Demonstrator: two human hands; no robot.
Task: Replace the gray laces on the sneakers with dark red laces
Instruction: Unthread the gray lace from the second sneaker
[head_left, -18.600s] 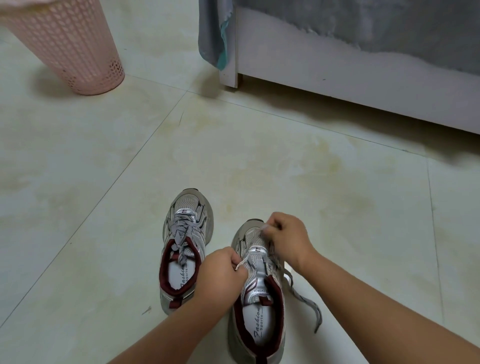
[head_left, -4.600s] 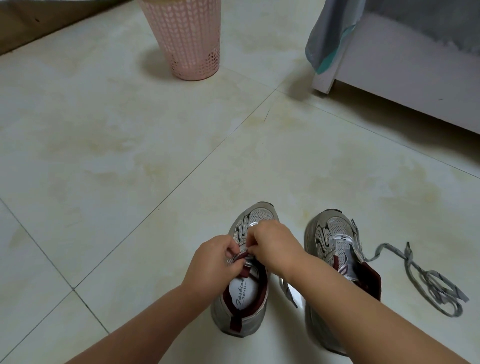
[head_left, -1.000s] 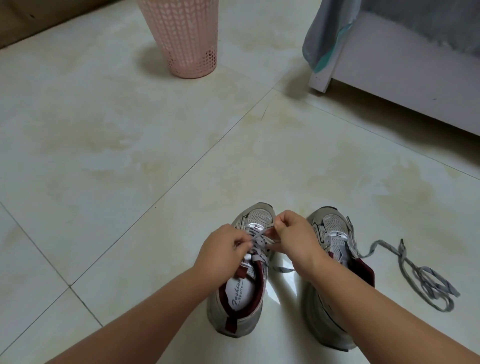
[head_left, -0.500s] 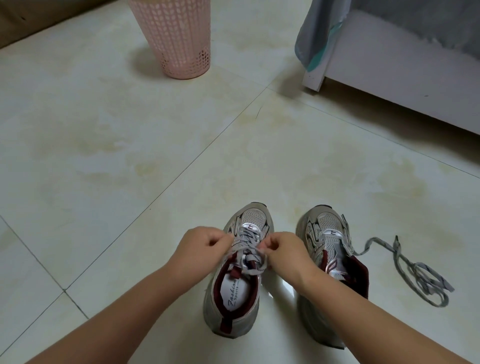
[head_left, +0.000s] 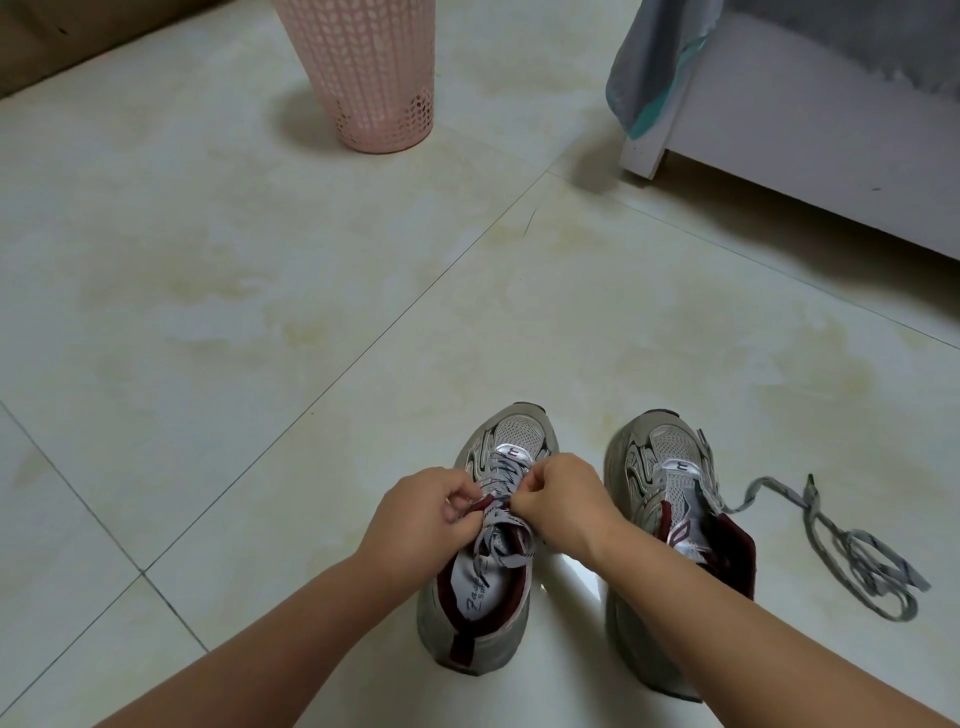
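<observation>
Two grey sneakers with dark red lining stand side by side on the tile floor. The left sneaker (head_left: 511, 447) still carries its gray lace (head_left: 501, 530), loosened, with loops hanging over the opening. My left hand (head_left: 423, 514) and my right hand (head_left: 558, 506) both pinch that lace over the tongue, one on each side. The right sneaker (head_left: 670, 467) has its tongue bare. Its pulled-out gray lace (head_left: 852, 551) lies in a loose tangle on the floor to the right. No dark red lace is in view.
A pink perforated basket (head_left: 363, 73) stands at the back. A white furniture base (head_left: 810, 130) with a grey cloth (head_left: 649, 67) hanging over its corner fills the back right. Pale floor tiles (head_left: 260, 312) stretch to the left and ahead.
Both hands have slid down the left sneaker's lacing toward the opening, and the gray lace now hangs looser over the insole. The right sneaker and the loose lace have not moved.
</observation>
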